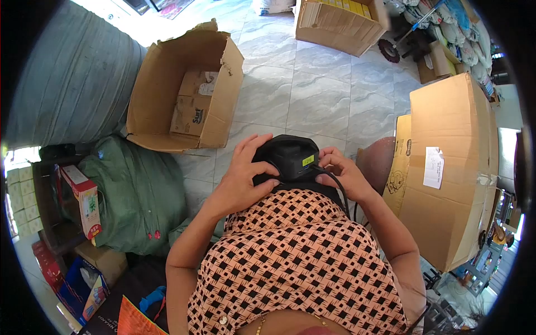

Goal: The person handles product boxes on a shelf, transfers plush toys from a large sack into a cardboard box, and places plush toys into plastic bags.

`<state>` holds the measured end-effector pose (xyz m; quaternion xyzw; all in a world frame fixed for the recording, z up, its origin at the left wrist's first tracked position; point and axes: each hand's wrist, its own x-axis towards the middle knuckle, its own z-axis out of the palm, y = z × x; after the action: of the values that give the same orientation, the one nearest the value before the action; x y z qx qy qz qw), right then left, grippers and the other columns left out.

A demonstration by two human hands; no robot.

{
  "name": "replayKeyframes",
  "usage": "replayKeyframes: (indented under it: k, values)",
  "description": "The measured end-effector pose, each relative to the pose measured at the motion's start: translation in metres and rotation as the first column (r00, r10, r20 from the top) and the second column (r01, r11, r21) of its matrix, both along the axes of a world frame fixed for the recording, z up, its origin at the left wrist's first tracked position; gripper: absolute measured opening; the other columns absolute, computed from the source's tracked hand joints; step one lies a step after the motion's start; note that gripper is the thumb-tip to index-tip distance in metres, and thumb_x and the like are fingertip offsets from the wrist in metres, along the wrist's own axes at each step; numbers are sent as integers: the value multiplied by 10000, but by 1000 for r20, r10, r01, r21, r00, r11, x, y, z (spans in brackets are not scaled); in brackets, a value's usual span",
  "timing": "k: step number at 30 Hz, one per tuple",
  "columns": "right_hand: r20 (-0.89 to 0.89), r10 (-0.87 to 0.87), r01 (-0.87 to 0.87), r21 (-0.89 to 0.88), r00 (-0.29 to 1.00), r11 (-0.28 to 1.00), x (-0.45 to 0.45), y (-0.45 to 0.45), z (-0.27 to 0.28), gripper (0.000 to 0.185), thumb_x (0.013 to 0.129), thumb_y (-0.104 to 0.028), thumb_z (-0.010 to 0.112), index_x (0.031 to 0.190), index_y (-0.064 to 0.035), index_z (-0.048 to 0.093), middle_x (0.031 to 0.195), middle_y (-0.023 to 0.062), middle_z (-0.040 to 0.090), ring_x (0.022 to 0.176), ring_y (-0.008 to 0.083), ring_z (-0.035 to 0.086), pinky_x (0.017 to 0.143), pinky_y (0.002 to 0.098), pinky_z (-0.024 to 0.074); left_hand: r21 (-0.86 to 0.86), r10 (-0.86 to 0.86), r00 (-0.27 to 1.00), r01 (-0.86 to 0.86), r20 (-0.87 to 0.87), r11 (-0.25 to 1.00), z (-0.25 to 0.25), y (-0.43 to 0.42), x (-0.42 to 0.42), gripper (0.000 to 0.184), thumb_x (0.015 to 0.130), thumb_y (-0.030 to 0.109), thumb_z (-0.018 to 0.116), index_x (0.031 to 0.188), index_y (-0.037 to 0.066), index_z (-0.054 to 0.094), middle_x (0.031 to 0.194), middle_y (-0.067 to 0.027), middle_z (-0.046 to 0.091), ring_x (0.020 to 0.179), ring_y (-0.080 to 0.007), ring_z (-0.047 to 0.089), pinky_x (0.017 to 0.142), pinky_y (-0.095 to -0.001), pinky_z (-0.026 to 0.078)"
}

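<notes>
A boxy black device [287, 156] with a smooth, rounded top and a yellow-green label is held at the waist, its sides clasped between the left hand [341, 174] and the right hand [245, 173], which are set apart. A thin black cable [329, 174] is curved beside the left fingers. Below, a peach woven-look top [296, 245] is patterned with black squares.

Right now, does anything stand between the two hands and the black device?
Nothing visible blocks the left hand, which touches the black device. At the right hand, a black cable leaves the device and passes between thumb and fingers.
</notes>
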<state>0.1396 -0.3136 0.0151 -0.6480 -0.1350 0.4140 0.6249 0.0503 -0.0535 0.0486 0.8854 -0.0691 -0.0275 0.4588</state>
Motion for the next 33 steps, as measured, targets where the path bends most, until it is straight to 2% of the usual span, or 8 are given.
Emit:
replayKeyframes:
  k: [3, 6, 9, 15, 18, 24, 29, 33]
  values:
    - [-28, -97, 95, -60, 995, 994, -5, 7, 0, 166, 762, -116, 726, 829, -69, 582, 1100, 28, 432, 990, 119, 467, 854, 264, 399, -10, 56, 998, -56, 19, 998, 5, -5, -2, 197, 672, 187, 771, 745, 44, 656, 1393, -143, 391, 1311, -352, 292, 1058, -441, 261]
    - [136, -92, 100, -55, 986, 993, -9, 8, -8, 164, 761, -114, 726, 798, -58, 577, 1078, 28, 441, 976, 123, 468, 848, 264, 396, 7, 130, 991, -130, 34, 991, 5, -14, 0, 198, 661, 186, 786, 692, 40, 656, 1367, -142, 425, 1291, -348, 323, 1043, -441, 276]
    - [442, 17, 32, -104, 897, 994, -10, 10, 6, 111, 784, -49, 688, 821, -45, 583, 1083, 23, 428, 999, 115, 459, 886, 260, 373, 49, 159, 984, -163, 77, 985, 4, -16, 2, 190, 659, 175, 788, 653, 38, 658, 1346, -145, 449, 1270, -341, 353, 1025, -440, 293]
    - [173, -53, 54, -3, 984, 999, -14, 6, 2, 124, 784, -101, 700, 889, -47, 661, 1108, 37, 440, 1025, 139, 476, 891, 281, 392, -64, 122, 982, -114, 144, 991, 4, -6, -2, 128, 664, 136, 780, 695, 55, 685, 1348, -147, 448, 1255, -328, 377, 1005, -424, 322]
    - [177, -18, 34, -89, 984, 995, -14, 10, 10, 126, 799, -94, 687, 911, -38, 672, 1148, 36, 431, 1072, 144, 467, 916, 285, 386, -104, 90, 987, -77, 130, 992, -1, 1, -5, 116, 669, 122, 775, 739, 68, 700, 1355, -146, 441, 1255, -318, 382, 1003, -412, 331]
    - [-155, -102, 127, 164, 983, 978, -17, 10, 3, 133, 813, -106, 685, 906, -12, 670, 1196, 21, 424, 1073, 132, 470, 923, 270, 379, -136, 59, 997, -51, 57, 989, -5, 10, -5, 119, 685, 107, 762, 786, 78, 706, 1354, -145, 442, 1255, -298, 389, 1002, -397, 337]
    - [-154, -159, 176, 105, 975, 979, -22, 16, 4, 121, 816, -113, 686, 889, -18, 663, 1189, 32, 416, 1091, 137, 454, 929, 269, 371, -175, 136, 987, -149, -81, 973, -7, 15, -5, 108, 704, 115, 747, 784, 65, 696, 1334, -146, 455, 1233, -275, 422, 995, -368, 351]
    - [-90, -112, 117, 52, 990, 992, -20, 17, 5, 156, 821, -121, 680, 947, -35, 649, 1185, 28, 420, 1081, 140, 463, 933, 274, 367, -36, 184, 982, -183, 45, 983, -2, 22, 3, 325, 712, 174, 740, 1002, 64, 642, 1289, -147, 479, 1187, -294, 465, 975, -367, 380]
